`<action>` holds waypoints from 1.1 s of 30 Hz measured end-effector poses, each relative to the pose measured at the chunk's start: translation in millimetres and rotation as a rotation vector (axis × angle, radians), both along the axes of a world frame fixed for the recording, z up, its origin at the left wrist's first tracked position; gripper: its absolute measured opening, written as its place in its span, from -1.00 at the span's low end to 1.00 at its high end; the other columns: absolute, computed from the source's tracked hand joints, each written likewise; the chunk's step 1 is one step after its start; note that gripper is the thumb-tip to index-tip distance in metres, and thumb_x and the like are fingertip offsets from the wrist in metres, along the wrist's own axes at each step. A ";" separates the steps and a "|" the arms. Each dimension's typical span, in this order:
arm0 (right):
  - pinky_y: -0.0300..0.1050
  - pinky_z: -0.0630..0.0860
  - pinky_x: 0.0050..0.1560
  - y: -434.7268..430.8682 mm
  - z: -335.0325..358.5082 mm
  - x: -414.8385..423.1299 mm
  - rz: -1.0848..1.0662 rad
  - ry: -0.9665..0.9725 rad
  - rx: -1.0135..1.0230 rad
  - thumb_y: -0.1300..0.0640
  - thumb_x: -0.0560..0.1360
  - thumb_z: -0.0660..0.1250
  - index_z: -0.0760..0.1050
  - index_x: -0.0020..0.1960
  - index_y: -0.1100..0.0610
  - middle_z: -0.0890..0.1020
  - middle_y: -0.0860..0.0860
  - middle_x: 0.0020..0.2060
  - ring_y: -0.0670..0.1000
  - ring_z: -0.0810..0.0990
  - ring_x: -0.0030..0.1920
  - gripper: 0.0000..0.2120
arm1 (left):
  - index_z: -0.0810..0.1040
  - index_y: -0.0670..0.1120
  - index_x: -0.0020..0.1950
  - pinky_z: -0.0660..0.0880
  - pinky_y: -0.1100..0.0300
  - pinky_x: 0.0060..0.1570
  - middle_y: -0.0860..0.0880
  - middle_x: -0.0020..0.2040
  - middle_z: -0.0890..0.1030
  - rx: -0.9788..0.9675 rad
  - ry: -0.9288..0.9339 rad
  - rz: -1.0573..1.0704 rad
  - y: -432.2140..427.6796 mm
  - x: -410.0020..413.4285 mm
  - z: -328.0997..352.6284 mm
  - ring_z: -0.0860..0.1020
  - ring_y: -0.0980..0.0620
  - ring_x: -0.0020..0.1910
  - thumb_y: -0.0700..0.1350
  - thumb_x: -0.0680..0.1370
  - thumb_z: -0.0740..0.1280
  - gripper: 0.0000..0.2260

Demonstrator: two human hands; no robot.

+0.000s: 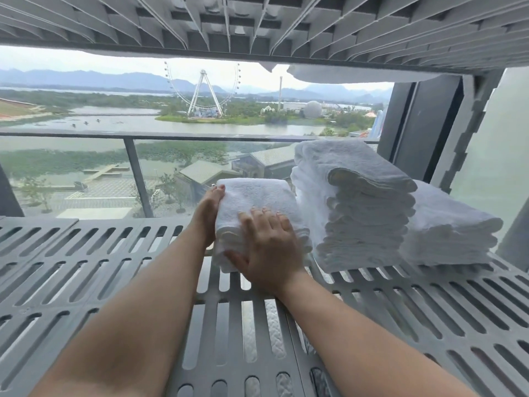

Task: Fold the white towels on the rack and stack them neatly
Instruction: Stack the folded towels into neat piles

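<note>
A short stack of folded white towels (252,196) sits on the grey slotted rack shelf (86,267), near its middle. My left hand (207,216) lies flat against the stack's left side, fingers straight. My right hand (267,247) presses on the stack's near top and front, fingers spread. To the right stands a tall stack of folded white towels (363,202). Further right is a lower stack of folded white towels (449,233).
The slotted upper shelf (257,27) hangs close overhead, with white towels (357,74) drooping from its far edge. A glass balcony railing (137,173) stands behind the rack. A dark frame post (415,121) rises at the right. More white cloth shows through the slots below.
</note>
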State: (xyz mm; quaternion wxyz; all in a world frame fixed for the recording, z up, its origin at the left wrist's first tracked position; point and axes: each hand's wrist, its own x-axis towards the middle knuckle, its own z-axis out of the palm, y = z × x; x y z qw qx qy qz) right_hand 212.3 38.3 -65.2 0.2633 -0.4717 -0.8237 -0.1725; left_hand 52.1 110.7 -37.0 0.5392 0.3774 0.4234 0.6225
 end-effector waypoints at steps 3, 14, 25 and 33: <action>0.22 0.31 0.32 3.1 -2.2 -0.5 -0.001 -0.034 0.017 -0.46 0.49 0.08 0.38 0.43 0.11 0.50 0.21 0.32 0.28 0.44 0.34 -0.21 | 0.35 -0.29 0.43 0.62 0.05 0.06 -0.35 0.16 0.54 0.053 0.093 0.038 10.0 0.7 2.3 0.57 -0.29 0.12 -0.16 0.73 0.06 -0.67; 0.21 0.32 0.32 8.1 -2.3 4.3 -0.057 -0.028 0.044 -0.42 0.55 0.04 0.40 0.44 0.10 0.53 0.17 0.31 0.25 0.46 0.32 -0.27 | 0.30 -0.28 0.51 0.59 0.19 -0.33 -0.19 0.00 0.55 0.055 0.094 0.017 15.5 14.5 -1.9 0.59 -0.06 -0.16 -0.29 0.70 0.09 -0.64; 0.15 0.19 0.45 1.6 1.2 11.1 0.010 0.048 -0.012 -0.43 0.49 0.10 0.34 0.47 0.02 0.46 0.09 0.41 0.17 0.38 0.42 -0.28 | 0.41 -0.12 0.48 0.56 -0.21 0.21 -0.27 0.30 0.59 0.027 0.089 0.058 21.5 -2.8 -20.4 0.62 -0.27 0.20 -0.12 0.64 0.31 -0.59; 0.05 0.10 0.52 -12.2 8.4 21.0 0.073 0.178 -0.145 -0.23 0.57 0.21 0.40 0.44 0.03 0.47 0.06 0.40 0.09 0.34 0.45 -0.47 | 0.35 -0.12 0.50 0.60 0.00 0.08 -0.19 0.35 0.53 0.077 0.145 0.034 -10.7 0.0 -8.1 0.61 -0.17 0.21 -0.15 0.62 0.37 -0.54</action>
